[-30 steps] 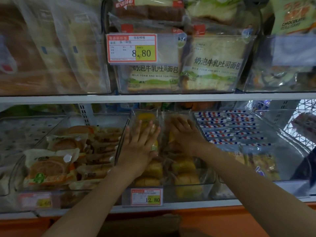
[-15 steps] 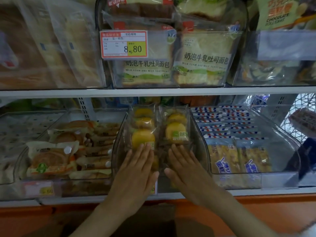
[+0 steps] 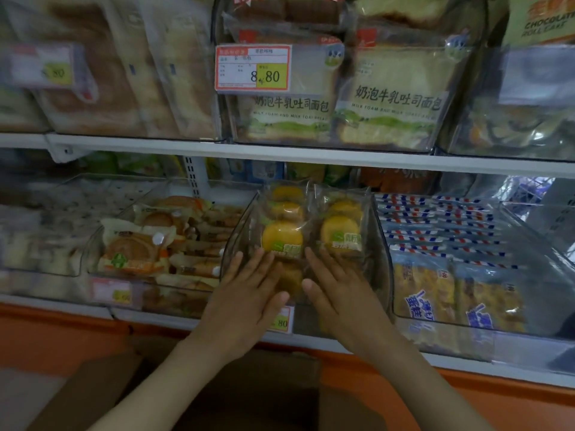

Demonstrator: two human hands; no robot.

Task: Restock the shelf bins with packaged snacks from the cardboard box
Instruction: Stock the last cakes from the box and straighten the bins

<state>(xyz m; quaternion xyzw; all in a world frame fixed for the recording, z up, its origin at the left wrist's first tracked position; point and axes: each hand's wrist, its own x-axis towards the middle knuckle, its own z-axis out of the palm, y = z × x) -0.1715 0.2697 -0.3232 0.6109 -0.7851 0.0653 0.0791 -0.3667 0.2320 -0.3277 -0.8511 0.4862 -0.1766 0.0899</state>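
Yellow cakes (image 3: pixel 281 237) (two rows) are touched in the bin (image 3: pixel 239 234) by the left grip (image 3: pixel 245 300) and right grip (image 3: pixel 345 297). Both are spread flat.

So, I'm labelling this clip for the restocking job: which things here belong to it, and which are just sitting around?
Part of the job: left hand, right hand, both flat on the yellow cake packs; middle bin; cardboard box below.

Just there: milk toast bread packs, 8.80 price tag, striped packets, round bread packs.
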